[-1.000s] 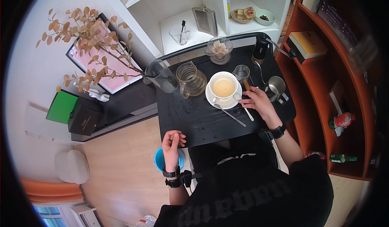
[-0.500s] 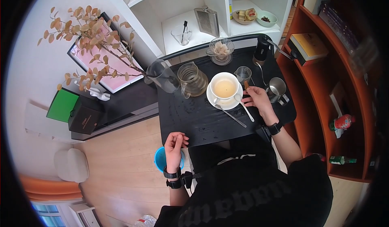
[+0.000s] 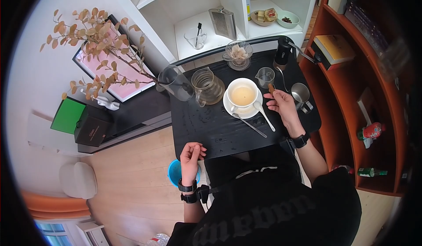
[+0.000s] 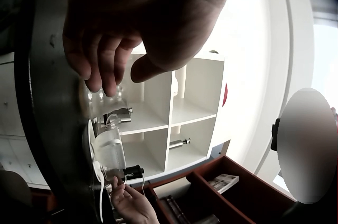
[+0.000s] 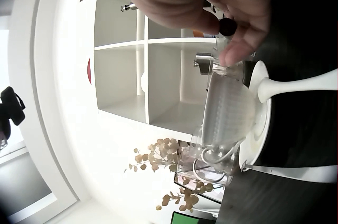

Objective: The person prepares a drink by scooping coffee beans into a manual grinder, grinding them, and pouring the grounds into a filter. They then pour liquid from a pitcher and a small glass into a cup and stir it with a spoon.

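Observation:
My right hand (image 3: 283, 107) pinches the wooden handle (image 3: 271, 88) of a small glass cup (image 3: 265, 76) between thumb and fingers. In the right wrist view, the handle's dark round end (image 5: 227, 27) pokes out beside the thumb. Left of that hand, a white cup (image 3: 243, 93) of pale tan liquid stands on a white saucer (image 3: 239, 112). A white spoon (image 3: 266, 118) leans on the saucer's right side, and a metal spoon (image 3: 252, 126) on its front. My left hand (image 3: 190, 157) hangs loosely curled at the table's near left edge, holding nothing.
A ribbed glass pot (image 3: 208, 87) and a glass vase (image 3: 176, 82) with dry branches stand left of the cup. Behind are a glass dripper (image 3: 238, 54) and a black hand grinder (image 3: 282, 53). A metal mug (image 3: 300, 93) is at right; a blue bucket (image 3: 175, 172) sits below the edge.
My right hand has shifted slightly away from the white spoon, which now shows fully. The glass cup has moved a little to the right with its handle. The left hand has barely moved.

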`<act>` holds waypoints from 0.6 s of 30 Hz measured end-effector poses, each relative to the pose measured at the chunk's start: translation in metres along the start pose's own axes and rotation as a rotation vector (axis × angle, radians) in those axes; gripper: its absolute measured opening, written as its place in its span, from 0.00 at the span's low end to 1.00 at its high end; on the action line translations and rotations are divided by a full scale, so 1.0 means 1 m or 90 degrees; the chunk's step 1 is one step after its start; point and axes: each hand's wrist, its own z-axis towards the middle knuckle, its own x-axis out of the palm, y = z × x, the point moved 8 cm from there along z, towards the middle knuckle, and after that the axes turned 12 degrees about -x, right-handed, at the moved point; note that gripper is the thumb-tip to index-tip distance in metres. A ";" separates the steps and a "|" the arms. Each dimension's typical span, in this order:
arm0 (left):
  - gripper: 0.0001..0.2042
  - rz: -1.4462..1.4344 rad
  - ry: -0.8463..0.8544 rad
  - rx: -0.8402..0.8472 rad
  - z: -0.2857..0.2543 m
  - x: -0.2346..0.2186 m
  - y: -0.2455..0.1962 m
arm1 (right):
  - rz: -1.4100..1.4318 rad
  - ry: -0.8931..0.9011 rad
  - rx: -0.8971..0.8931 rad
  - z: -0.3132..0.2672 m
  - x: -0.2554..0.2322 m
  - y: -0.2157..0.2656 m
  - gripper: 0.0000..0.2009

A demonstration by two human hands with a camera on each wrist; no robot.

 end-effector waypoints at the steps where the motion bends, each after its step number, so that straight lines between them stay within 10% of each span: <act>1: 0.08 0.002 0.001 -0.003 0.000 0.001 0.001 | 0.006 0.002 -0.010 -0.001 0.001 0.003 0.15; 18: 0.08 0.032 0.029 0.008 -0.008 0.017 -0.011 | 0.055 0.187 -0.080 -0.052 0.039 0.051 0.17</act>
